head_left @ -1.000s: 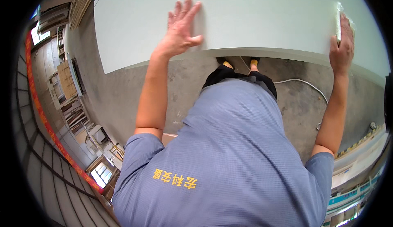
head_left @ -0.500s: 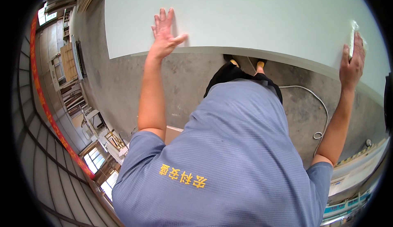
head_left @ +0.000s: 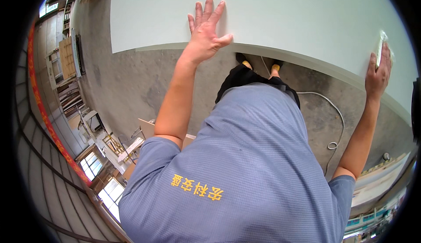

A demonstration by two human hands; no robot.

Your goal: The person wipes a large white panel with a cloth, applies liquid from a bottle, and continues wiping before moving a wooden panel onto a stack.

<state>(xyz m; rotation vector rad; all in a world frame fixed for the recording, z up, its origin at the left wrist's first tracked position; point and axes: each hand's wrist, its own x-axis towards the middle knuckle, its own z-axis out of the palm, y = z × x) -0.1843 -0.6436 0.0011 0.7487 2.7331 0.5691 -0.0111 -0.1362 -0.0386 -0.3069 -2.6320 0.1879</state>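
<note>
A large pale green-white panel [head_left: 280,15] lies flat in front of me. My left hand [head_left: 205,39] rests on it close to the near edge, fingers spread and thumb out, with nothing in it. Far to the right, my right hand [head_left: 378,78] grips a narrow white pad [head_left: 380,52] that looks wrapped in clear plastic. The thumb is on the pad's left side and the fingers lie along its right. The pad is against the panel's surface; its lower part is hidden by the hand.
A pale hose [head_left: 340,111] curls over the concrete floor [head_left: 118,85] by my feet. Boards and frames [head_left: 68,58] lean along the left side, near a cluttered bench [head_left: 116,151]. At the lower right stands a light-coloured stack of boards [head_left: 377,179].
My left hand has slid to the right along the panel, still spread. The right hand and the white pad have shifted slightly toward me.
</note>
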